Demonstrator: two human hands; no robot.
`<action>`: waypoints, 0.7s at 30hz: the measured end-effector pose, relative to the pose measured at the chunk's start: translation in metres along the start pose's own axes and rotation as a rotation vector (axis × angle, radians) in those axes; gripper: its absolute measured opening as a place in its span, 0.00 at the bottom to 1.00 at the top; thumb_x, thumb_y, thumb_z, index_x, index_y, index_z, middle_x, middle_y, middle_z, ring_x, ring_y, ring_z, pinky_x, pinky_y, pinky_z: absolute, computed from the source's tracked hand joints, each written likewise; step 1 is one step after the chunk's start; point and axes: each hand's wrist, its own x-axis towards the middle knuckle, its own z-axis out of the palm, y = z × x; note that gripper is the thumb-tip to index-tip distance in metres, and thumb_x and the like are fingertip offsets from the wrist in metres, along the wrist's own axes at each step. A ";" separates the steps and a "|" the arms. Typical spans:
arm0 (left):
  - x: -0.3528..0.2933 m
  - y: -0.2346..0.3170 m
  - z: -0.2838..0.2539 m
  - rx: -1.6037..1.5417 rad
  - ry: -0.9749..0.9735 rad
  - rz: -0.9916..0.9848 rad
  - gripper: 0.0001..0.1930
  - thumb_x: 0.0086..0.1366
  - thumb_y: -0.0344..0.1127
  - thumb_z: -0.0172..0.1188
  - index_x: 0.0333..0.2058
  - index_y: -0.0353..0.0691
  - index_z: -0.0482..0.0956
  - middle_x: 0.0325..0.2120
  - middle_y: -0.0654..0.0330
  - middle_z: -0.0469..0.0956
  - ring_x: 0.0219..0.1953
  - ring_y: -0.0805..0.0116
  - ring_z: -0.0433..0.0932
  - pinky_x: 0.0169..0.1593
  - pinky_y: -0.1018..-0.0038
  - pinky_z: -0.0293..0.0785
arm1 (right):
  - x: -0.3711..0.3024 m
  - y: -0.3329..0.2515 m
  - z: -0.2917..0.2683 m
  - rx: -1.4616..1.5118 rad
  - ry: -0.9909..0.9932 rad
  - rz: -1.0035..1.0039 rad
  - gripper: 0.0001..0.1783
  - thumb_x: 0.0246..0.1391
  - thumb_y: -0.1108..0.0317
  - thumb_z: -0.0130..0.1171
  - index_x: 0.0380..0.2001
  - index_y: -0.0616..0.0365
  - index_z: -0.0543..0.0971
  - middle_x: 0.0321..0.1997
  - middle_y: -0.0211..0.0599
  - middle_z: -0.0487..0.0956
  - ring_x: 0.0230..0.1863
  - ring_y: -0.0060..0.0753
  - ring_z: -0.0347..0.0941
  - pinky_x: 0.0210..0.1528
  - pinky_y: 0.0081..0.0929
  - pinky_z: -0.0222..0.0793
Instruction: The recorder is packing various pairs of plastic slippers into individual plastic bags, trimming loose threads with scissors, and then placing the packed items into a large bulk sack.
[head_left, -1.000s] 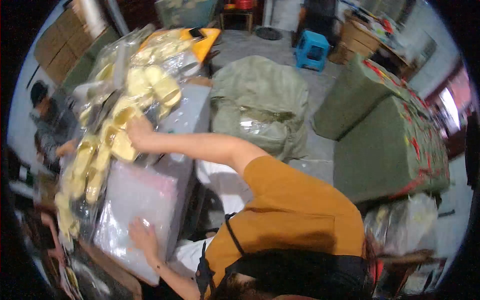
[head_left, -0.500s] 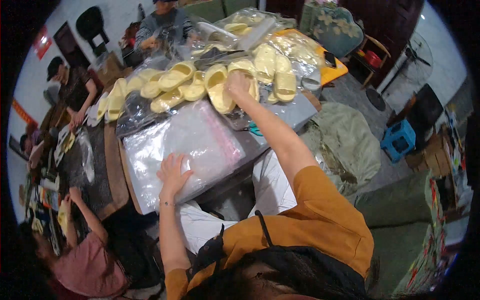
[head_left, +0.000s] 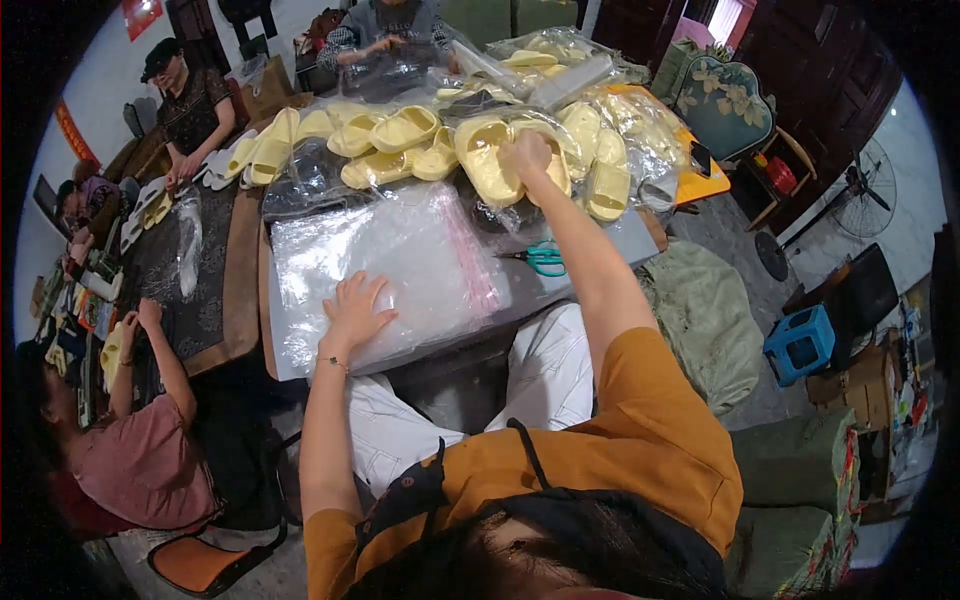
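My left hand (head_left: 358,312) lies flat with spread fingers on a stack of clear plastic bags (head_left: 425,265) that has a pink strip along one side. Farther off, my right hand (head_left: 526,157) has its fingers curled at the inner edge of a pair of pale yellow slippers (head_left: 487,165), toe ends away from me. Clear plastic shows around this pair; my fingertips are partly hidden against it. Teal-handled scissors (head_left: 545,260) rest on the table between the bag stack and my right forearm.
More yellow slippers (head_left: 378,168) lie in a row to the left, and bagged ones (head_left: 608,185) to the right. A phone (head_left: 700,157) rests on an orange sheet (head_left: 715,185). Co-workers sit at the left and far side. A blue stool (head_left: 800,345) stands at right.
The view has shifted, so the table sits farther right in the picture. Both hands keep about the same places on the bag stack and the slippers. More of the scissors shows.
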 end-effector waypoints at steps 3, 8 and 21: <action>-0.013 -0.012 0.003 -0.008 -0.018 -0.032 0.37 0.57 0.59 0.65 0.64 0.64 0.65 0.69 0.58 0.52 0.70 0.49 0.48 0.62 0.29 0.49 | -0.014 -0.016 -0.034 0.362 -0.216 0.050 0.20 0.51 0.52 0.62 0.30 0.63 0.81 0.35 0.52 0.81 0.36 0.55 0.77 0.39 0.45 0.70; -0.010 0.002 -0.015 0.012 -0.032 0.016 0.34 0.61 0.56 0.62 0.66 0.63 0.63 0.69 0.56 0.53 0.70 0.48 0.50 0.62 0.30 0.50 | -0.023 0.044 -0.095 0.406 -0.041 -0.379 0.15 0.55 0.60 0.61 0.31 0.65 0.80 0.30 0.46 0.81 0.34 0.41 0.75 0.41 0.36 0.70; -0.002 -0.032 -0.039 -0.525 0.266 0.138 0.26 0.68 0.43 0.58 0.63 0.42 0.67 0.58 0.55 0.71 0.57 0.60 0.72 0.57 0.67 0.68 | -0.069 0.010 -0.098 0.576 -0.302 -0.714 0.14 0.59 0.73 0.58 0.47 0.63 0.80 0.50 0.35 0.76 0.54 0.28 0.72 0.52 0.29 0.71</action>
